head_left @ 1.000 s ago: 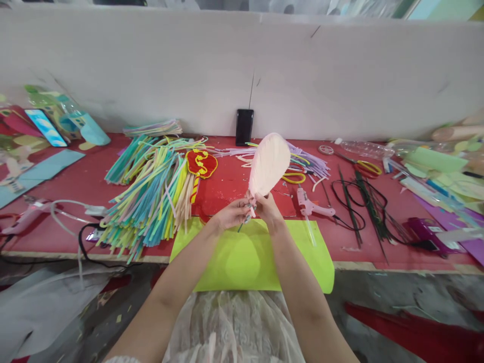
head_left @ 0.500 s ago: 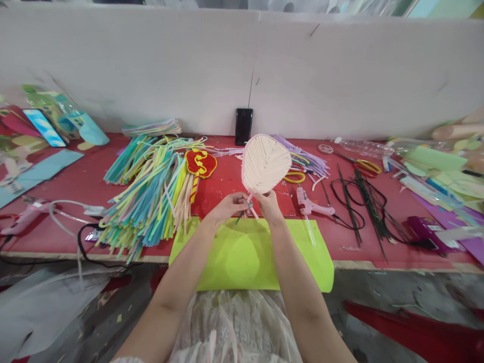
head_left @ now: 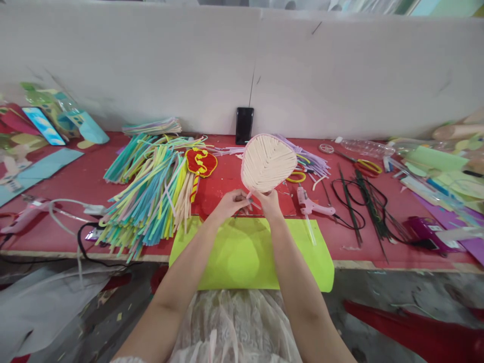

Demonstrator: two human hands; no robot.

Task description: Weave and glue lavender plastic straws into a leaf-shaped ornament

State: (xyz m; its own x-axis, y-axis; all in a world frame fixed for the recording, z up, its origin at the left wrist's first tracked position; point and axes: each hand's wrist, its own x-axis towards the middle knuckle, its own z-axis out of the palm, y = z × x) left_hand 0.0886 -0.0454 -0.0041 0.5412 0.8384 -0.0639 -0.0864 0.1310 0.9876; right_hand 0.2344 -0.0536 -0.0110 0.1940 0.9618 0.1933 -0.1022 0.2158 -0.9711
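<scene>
A pale, fan-shaped piece [head_left: 268,162] made of pipe cleaners, with a pink rim and slanting cream rows, stands raised above the table. My right hand [head_left: 267,201] is closed on its lower edge. Just left of that, my left hand [head_left: 235,202] pinches a pink pipe cleaner [head_left: 249,195] at the base of the piece, its fingers bent together. Below both hands lies a yellow-green sheet [head_left: 242,252] hanging over the table's front edge. Left of the hands rests a red and yellow pipe-cleaner fan [head_left: 201,163].
A big heap of pastel pipe cleaners [head_left: 147,196] lies to the left. On the right are a pink glue gun [head_left: 313,205], yellow-handled scissors [head_left: 368,167], green wire stems [head_left: 368,206] and a black cable. A black phone [head_left: 244,126] leans on the white back wall [head_left: 170,65].
The fan-shaped piece has turned slightly and its top has shifted right. My left fingers have turned a little around the pink pipe cleaner at its base.
</scene>
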